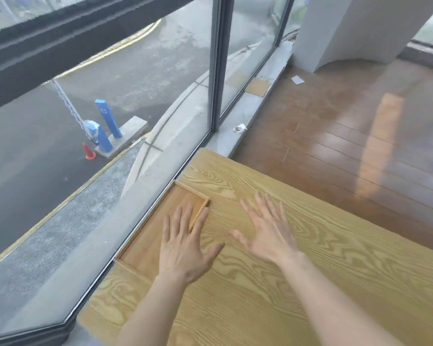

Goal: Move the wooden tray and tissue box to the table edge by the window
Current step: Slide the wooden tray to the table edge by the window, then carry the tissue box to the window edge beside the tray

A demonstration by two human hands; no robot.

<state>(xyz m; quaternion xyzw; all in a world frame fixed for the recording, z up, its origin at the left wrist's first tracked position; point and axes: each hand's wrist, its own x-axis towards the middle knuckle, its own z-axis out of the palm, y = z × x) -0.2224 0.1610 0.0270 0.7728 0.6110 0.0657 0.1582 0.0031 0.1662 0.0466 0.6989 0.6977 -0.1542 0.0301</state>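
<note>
Tray [158, 228] lies at the worktop [310, 283] edge against the window [98, 146], lower centre. Left hand [185, 248] flat on its rim, right hand [268, 231] spread, empty. Tissue box unseen; fetching it likely follows.

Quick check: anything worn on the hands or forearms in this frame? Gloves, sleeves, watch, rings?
Nothing worn. The left hand and right hand are bare, with no gloves, rings or watch visible. Both forearms are bare to the frame's bottom edge; no sleeve shows.
</note>
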